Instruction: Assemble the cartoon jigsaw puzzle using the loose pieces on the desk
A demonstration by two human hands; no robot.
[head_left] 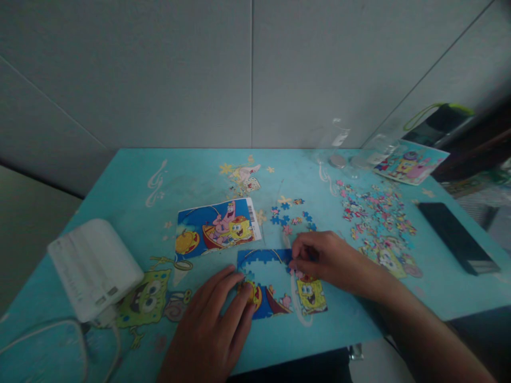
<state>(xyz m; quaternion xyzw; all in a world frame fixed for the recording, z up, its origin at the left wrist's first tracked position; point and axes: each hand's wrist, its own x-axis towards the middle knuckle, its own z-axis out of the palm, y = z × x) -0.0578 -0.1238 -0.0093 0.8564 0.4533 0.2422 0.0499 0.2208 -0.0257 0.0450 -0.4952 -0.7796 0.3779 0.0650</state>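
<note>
Puzzle (276, 302), part-built: lies between both hands' fingertips, long axis running from left fingers toward right. Left hand (213, 316): fingers slightly spread, over the puzzle's left edge. Right hand (327, 260), nearer the puzzle's open middle: thumb and forefinger close together at the upper right edge, open middle just leftward; whether they pinch anything, cannot tell. Loose pieces (285, 219): just beyond right fingers. Picture card (217, 229): beyond left fingers.
</note>
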